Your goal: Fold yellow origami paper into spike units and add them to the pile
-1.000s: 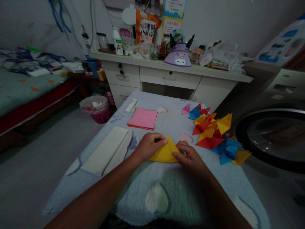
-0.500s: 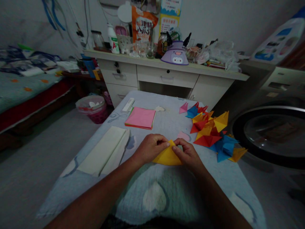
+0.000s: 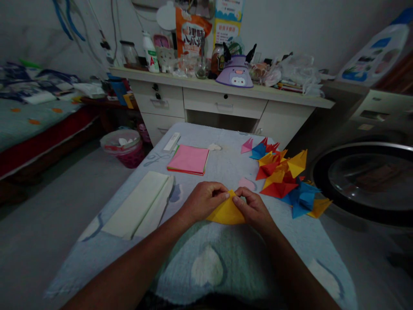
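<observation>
A yellow sheet of origami paper (image 3: 227, 212), folded to a point at its top, is held between both hands above the cloth-covered table. My left hand (image 3: 206, 199) pinches its upper left edge with thumb and fingers. On the other side, my right hand (image 3: 253, 209) pinches the upper right edge, thumb on the front face. The fingertips behind the paper are partly hidden. To the right lies a heap of folded paper cranes (image 3: 280, 176) in red, yellow, blue and pink. A stack of square paper (image 3: 189, 159), pink on top, lies beyond my left hand.
A folded pale cloth or paper (image 3: 138, 204) lies left on the table (image 3: 206, 241), with a small white box (image 3: 172, 142) farther back. Behind stands a white desk (image 3: 222, 105) crowded with jars and bags. A pink bin (image 3: 124, 148) is on the floor, a washing machine (image 3: 364, 129) at right.
The whole view has shifted slightly, so the surroundings sit a little farther left. Both hands keep their pinch on the yellow paper, with hardly any visible movement.
</observation>
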The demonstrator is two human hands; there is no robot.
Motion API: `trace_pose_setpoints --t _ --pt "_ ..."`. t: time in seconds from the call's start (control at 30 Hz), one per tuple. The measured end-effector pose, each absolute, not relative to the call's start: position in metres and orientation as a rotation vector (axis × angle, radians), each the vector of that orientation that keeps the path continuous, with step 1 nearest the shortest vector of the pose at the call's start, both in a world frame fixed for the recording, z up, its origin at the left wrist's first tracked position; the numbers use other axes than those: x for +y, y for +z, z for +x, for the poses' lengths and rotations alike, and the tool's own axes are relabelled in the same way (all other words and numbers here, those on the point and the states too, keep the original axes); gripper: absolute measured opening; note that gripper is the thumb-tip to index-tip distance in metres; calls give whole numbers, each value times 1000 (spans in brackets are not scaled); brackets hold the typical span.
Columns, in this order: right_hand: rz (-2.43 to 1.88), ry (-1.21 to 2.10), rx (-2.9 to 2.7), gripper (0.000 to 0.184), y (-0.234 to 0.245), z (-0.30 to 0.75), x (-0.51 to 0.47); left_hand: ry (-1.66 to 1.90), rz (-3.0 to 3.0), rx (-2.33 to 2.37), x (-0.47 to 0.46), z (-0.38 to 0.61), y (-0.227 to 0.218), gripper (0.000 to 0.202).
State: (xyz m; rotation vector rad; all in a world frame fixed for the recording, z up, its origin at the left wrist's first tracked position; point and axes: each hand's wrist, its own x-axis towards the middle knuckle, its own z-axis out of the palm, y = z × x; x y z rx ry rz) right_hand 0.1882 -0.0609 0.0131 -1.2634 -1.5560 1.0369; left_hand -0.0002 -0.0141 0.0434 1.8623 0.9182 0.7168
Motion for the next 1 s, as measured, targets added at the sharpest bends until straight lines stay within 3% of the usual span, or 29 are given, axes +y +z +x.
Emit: trace_pose_setpoints --t 0.73,1.0 --pt "-1378 1158 -1572 24 7 198 -54 821 1969 1199 14 -5 28 18" --pt "-1461 1090 -1520 22 5 198 -53 472 2326 1600 10 6 12 21"
